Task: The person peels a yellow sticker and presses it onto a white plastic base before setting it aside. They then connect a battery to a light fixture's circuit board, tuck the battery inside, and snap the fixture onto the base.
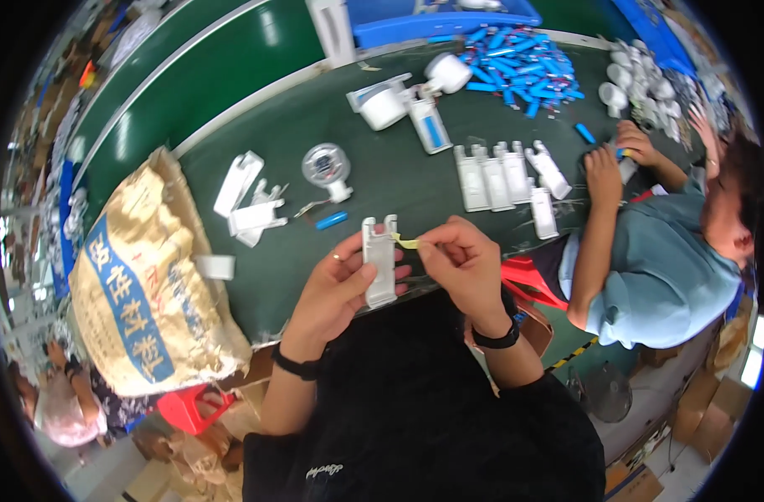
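A narrow white plastic casing (379, 276) with two prongs at its top stands upright in my left hand (336, 289), the thumb across its front. My right hand (466, 261) pinches a thin yellow strip (408, 243), which reaches to the casing's upper right prong. Just beyond my hands, a blue cylindrical cell (332, 220) lies on the dark green table (290, 289). Behind it is a round, clear-faced white part (326, 167) with a short neck and thin wires. To its left lie a few loose white casing pieces (252, 213).
A large printed sack (131, 293) stands at the left edge. Further back are white assemblies (382, 107), a heap of blue cells (524, 67) and a blue bin (445, 27). Several white casings (492, 177) lie right of centre. At right, a co-worker (658, 259) handles parts.
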